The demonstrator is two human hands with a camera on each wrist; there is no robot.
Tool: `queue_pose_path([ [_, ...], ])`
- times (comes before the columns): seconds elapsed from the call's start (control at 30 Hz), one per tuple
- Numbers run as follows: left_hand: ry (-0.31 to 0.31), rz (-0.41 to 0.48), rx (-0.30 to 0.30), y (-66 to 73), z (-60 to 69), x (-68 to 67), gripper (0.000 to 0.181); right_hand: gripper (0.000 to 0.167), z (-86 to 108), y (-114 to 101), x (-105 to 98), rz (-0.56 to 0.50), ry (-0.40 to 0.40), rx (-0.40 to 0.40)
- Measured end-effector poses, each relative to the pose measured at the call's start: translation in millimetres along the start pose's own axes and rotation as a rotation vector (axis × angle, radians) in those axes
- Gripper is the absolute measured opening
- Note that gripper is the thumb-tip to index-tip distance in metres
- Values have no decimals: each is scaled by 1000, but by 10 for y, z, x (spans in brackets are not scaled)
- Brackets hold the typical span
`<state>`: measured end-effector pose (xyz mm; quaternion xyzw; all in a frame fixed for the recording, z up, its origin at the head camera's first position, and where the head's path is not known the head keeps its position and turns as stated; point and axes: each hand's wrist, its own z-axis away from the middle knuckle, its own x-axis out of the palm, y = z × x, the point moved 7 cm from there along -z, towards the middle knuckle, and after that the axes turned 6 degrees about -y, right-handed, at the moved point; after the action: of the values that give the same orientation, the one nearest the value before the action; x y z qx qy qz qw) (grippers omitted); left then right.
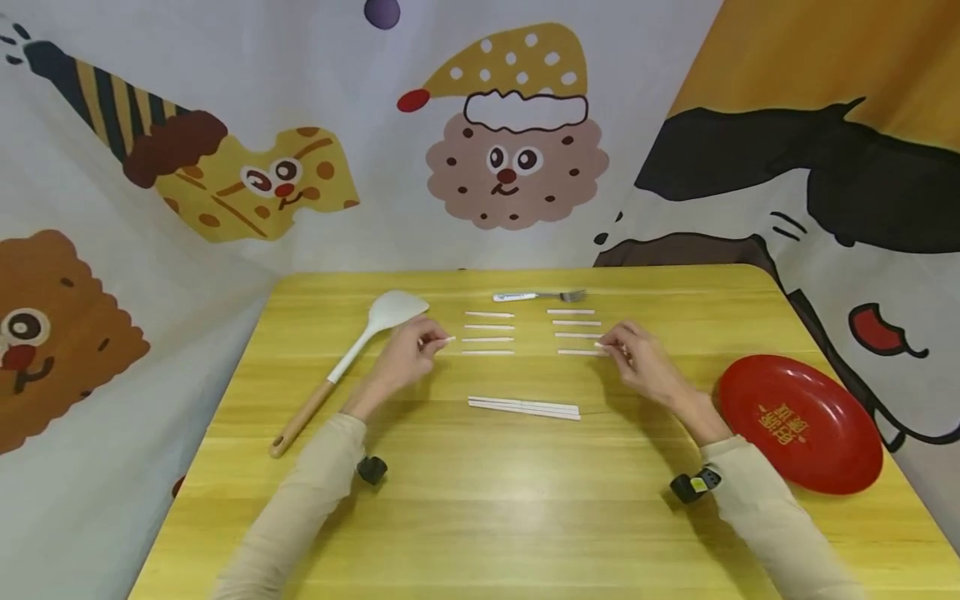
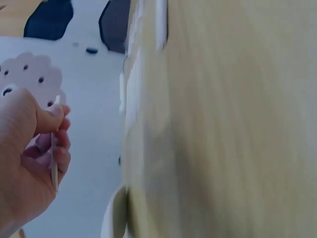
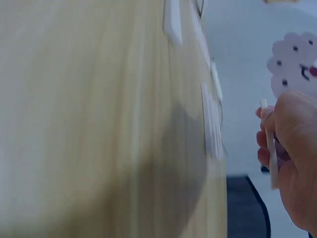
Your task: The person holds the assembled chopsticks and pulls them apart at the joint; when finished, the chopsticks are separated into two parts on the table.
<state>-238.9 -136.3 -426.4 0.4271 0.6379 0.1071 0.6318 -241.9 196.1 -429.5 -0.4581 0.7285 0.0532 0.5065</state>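
In the left wrist view, my left hand (image 2: pixel 22 163) pinches a short white stick (image 2: pixel 54 161) between thumb and fingers. My right hand (image 3: pixel 299 158) grips another short white stick (image 3: pixel 271 148), seen in the right wrist view. Both hands are raised above the table. In the head view the left hand (image 1: pixel 405 358) is just left of a column of several short white sticks (image 1: pixel 487 340). A second such column (image 1: pixel 576 323) lies beside the right hand (image 1: pixel 647 364). Nearer me, a few longer white sticks (image 1: pixel 523 407) lie side by side.
A white-headed spatula (image 1: pixel 350 354) with a wooden handle lies at the left. Behind the sticks is a fork (image 1: pixel 536 296) with a white handle. A red oval plate (image 1: pixel 840 450) sits at the right of the yellow wooden table (image 1: pixel 510 517). Cartoon-printed cloth (image 1: pixel 390 183) hangs behind.
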Motion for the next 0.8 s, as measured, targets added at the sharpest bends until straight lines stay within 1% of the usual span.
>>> queue_pose_path([
  [0.03,-1,-5,-9,-20,7,-53,11,17,31,48,-75,14,3,15],
  [0.07,-19,-2,-20,-28,0,-70,13,17,46,82,-118,20,-5,30],
  [0.13,-60,-15,-12,-22,-31,-33,17,18,46,108,-130,31,-43,44],
  [0.2,-113,-26,-4,1,-70,68,21,20,31,100,-86,35,-89,55],
  [0.27,-150,-28,0,23,-113,184,24,20,11,76,-26,31,-119,61],
  [0.4,-174,-45,13,65,-185,369,25,20,-18,40,104,19,-143,64],
  [0.53,-195,-82,18,95,-256,514,22,17,-31,42,226,19,-166,78],
  [0.63,-222,-96,8,117,-295,602,20,16,-33,43,309,12,-190,90],
  [0.7,-239,-88,-4,130,-313,650,19,15,-38,31,356,9,-204,89],
  [0.8,-259,-86,-1,154,-341,719,18,14,-46,4,402,4,-214,78],
])
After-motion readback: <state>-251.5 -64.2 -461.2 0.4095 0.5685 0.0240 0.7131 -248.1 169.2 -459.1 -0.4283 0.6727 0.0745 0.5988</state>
